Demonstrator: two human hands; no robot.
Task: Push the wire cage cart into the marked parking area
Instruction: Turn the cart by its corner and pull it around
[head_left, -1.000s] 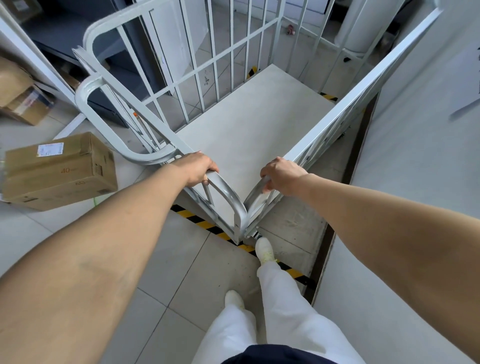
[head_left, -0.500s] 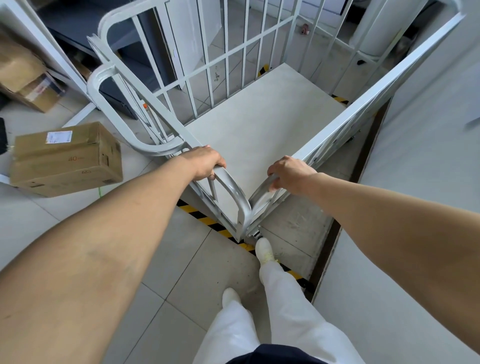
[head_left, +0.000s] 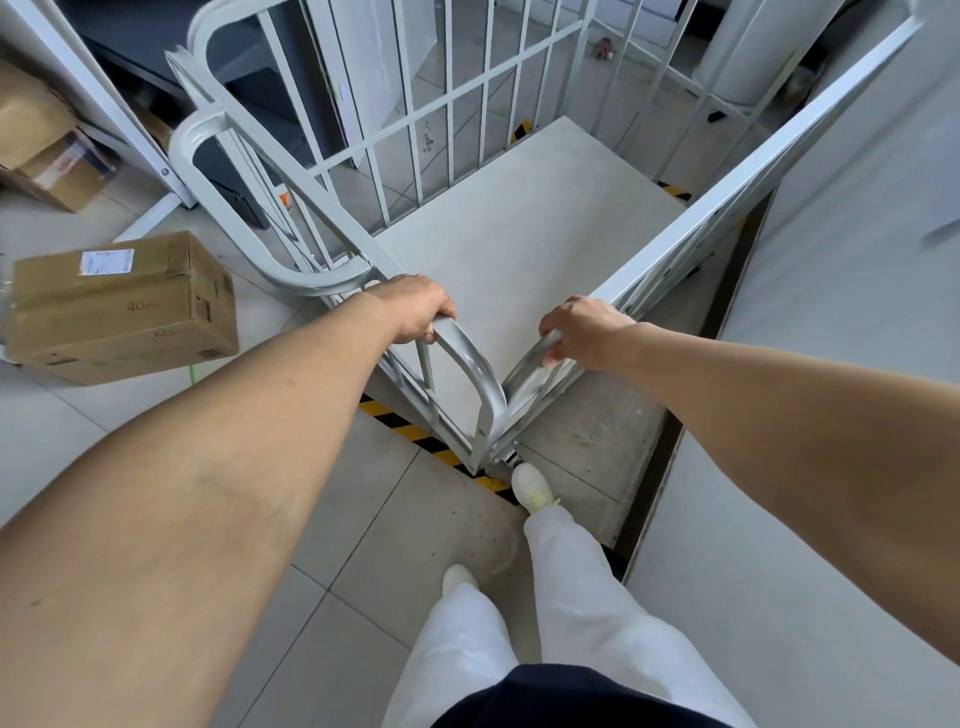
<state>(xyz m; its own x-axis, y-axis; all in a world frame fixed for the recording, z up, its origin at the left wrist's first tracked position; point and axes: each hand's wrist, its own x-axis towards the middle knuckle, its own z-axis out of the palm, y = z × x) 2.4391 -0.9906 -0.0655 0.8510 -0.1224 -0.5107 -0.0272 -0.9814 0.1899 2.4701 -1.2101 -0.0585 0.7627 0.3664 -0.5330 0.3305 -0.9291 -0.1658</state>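
The grey wire cage cart (head_left: 524, 228) stands in front of me with an empty flat floor and barred sides. Its near corner points at me. My left hand (head_left: 415, 309) is closed on the top rail of the left side panel. My right hand (head_left: 579, 330) grips the top rail of the right side panel. A yellow-and-black striped floor line (head_left: 415, 439) runs under the cart's near corner, and more striped tape (head_left: 675, 191) shows past the far side. The cart's wheels are mostly hidden.
A brown cardboard box (head_left: 122, 306) lies on the tiles at the left. More boxes (head_left: 47, 150) sit under a white shelf frame at the far left. A grey wall (head_left: 841, 291) runs close along the cart's right side. My white-trousered legs (head_left: 524, 597) step behind the cart.
The cart and my hands have shifted slightly forward and right in view; the cardboard box at left now appears closer. Both hands keep their grip on the rails.
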